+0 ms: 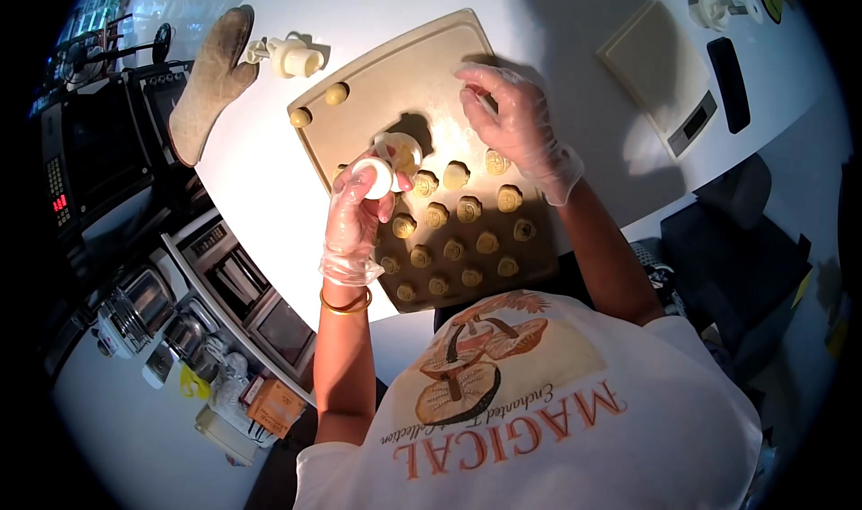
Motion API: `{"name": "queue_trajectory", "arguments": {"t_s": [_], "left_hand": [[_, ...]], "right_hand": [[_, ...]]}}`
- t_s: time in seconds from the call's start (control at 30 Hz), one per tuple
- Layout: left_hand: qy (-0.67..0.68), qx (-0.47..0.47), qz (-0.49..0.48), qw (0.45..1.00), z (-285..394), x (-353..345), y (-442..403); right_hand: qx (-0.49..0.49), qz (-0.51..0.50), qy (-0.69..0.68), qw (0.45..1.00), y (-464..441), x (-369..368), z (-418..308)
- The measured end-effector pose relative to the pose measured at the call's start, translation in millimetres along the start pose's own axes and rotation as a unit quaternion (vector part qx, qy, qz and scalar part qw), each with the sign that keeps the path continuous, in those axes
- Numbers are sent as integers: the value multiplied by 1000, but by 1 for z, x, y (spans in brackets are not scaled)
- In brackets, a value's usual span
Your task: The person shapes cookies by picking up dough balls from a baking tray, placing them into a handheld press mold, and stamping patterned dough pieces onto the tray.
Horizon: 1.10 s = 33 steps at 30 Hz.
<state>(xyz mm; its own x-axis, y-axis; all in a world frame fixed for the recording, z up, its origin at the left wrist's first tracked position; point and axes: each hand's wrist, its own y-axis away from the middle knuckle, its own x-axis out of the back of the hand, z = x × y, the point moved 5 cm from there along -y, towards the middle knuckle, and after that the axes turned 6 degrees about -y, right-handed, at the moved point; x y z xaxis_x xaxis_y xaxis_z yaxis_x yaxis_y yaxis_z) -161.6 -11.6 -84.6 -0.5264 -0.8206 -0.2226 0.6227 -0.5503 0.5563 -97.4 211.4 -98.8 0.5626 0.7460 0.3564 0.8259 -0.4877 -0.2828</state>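
My left hand (352,227), in a clear plastic glove, grips a white plastic pastry mould (378,177) above the left side of a tan board. Pale yellow dough shows in the mould's round opening. My right hand (514,119), also gloved, hovers over the board's right edge. Its fingers are loosely curled, with a gap between thumb and forefinger, and I make out nothing held there. Below and between the hands lie rows of stamped yellow dough pieces (469,208). Two smooth dough balls, one of them a ball (336,93) near the top left, rest on the tan board (431,52).
An oven mitt (212,83) and a white plastic mould part (294,58) lie left of the board. To the right are a kitchen scale (660,74), a black oblong object (728,84) and another white mould part (714,12). Ovens and a shelf stand left of the table.
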Motion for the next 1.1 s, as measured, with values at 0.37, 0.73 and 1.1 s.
{"name": "queue_trajectory", "arguments": {"t_s": [0.37, 0.73, 1.1], "left_hand": [[-32, 13, 14, 999, 11, 0, 10], [44, -153, 65, 985, 46, 53, 76], [183, -151, 71, 969, 63, 33, 68]], "right_hand": [[-55, -134, 46, 988, -37, -65, -18], [225, -346, 275, 868, -62, -190, -23], [-313, -208, -451, 810, -24, -99, -29]]}}
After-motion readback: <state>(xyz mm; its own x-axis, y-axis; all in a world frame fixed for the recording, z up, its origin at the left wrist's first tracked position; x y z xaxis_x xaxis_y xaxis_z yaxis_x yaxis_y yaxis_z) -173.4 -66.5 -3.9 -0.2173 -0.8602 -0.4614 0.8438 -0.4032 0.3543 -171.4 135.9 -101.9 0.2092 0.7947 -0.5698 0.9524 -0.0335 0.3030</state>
